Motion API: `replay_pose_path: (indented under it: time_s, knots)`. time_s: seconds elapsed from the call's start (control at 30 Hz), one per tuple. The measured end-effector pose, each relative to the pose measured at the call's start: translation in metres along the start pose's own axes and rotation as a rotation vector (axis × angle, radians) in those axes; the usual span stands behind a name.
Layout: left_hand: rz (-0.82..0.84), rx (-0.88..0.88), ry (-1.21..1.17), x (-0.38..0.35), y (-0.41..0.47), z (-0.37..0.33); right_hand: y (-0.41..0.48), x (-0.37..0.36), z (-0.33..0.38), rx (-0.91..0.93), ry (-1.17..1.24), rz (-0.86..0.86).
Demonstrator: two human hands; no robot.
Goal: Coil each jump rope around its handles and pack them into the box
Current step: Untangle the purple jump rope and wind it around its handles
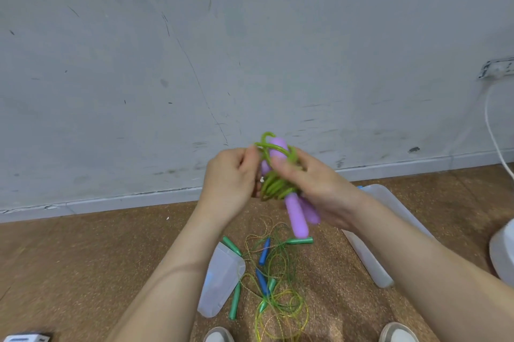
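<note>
Floor (83, 258) open left of box (372, 266); wall (250, 35) behind | left hand (230, 174) pinches green cord (278, 184) | right hand (314, 188) grips coiled purple-handled jump rope (296, 216), raised up-left of box | loose ropes (272, 272) left of box

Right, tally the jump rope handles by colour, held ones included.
purple handles: 2
green handles: 4
blue handles: 2
Total: 8
</note>
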State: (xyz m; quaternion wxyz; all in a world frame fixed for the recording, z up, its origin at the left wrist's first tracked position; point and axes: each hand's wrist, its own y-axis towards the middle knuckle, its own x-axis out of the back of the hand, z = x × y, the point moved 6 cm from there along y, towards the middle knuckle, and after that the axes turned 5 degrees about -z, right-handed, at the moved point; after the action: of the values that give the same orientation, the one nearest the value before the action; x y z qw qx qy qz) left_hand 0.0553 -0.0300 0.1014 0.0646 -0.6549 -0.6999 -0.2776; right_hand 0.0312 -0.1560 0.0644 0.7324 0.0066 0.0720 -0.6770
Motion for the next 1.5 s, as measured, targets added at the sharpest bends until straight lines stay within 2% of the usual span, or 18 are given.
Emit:
replay_pose_path:
  time_s: [0.13,0.23,0.3,0.4,0.43,0.5,0.57,0.63,0.73,0.8,0.87,0.93,1.0,1.1,1.2,1.27,1.37,1.5]
  knots:
    - [-0.069,0.377,-0.448,0.000,0.001,0.020,-0.010,0.009,0.010,0.254,-0.920,-0.240]
    - [-0.098,0.447,-0.491,0.002,0.002,0.019,-0.016,0.007,0.020,0.409,-1.134,-0.387]
    - [-0.101,0.344,-0.290,0.008,0.006,0.017,-0.015,0.005,0.018,0.401,-1.222,-0.412]
    - [-0.110,0.094,0.304,0.019,0.012,0.017,-0.017,0.000,0.022,0.450,-1.421,-0.453]
    - [-0.116,0.049,0.395,0.020,0.013,0.017,-0.016,-0.001,0.023,0.447,-1.464,-0.445]
    - [-0.103,-0.036,0.409,0.013,0.011,0.017,-0.014,0.003,0.021,0.373,-1.439,-0.414]
    - [-0.094,-0.215,0.420,-0.001,0.005,0.005,-0.011,0.014,0.012,0.195,-1.274,-0.359]
    - [-0.060,-0.439,0.442,-0.010,-0.003,-0.012,-0.006,0.027,-0.001,-0.009,-0.964,-0.271]
    - [-0.030,-0.623,0.513,-0.014,-0.010,-0.030,-0.011,0.041,-0.018,-0.341,-0.427,-0.113]
    - [-0.012,-0.645,0.553,-0.022,-0.014,-0.037,-0.019,0.047,-0.023,-0.450,-0.325,-0.020]
    - [0.012,-0.509,0.489,-0.035,-0.014,-0.033,-0.019,0.053,-0.022,-0.400,-0.395,-0.031]
    - [0.039,-0.226,0.240,-0.046,-0.011,-0.019,-0.016,0.066,-0.012,-0.233,-0.665,-0.102]
    - [0.039,-0.037,0.121,-0.059,-0.008,-0.009,-0.017,0.078,0.006,-0.087,-0.934,-0.108]
    - [0.224,0.206,-0.017,-0.087,-0.004,0.006,-0.028,0.101,0.026,-0.055,-1.082,-0.079]
    - [0.387,0.247,0.048,-0.120,-0.007,0.010,-0.037,0.127,0.034,-0.074,-1.269,-0.059]
    - [0.454,0.271,0.032,-0.144,-0.013,0.009,-0.041,0.145,0.031,-0.148,-1.286,-0.034]
    - [0.506,0.412,-0.166,-0.179,-0.019,0.006,-0.041,0.172,0.027,-0.237,-1.230,-0.039]
    - [0.540,0.550,-0.369,-0.228,-0.031,0.014,-0.039,0.215,-0.006,-0.273,-1.014,-0.113]
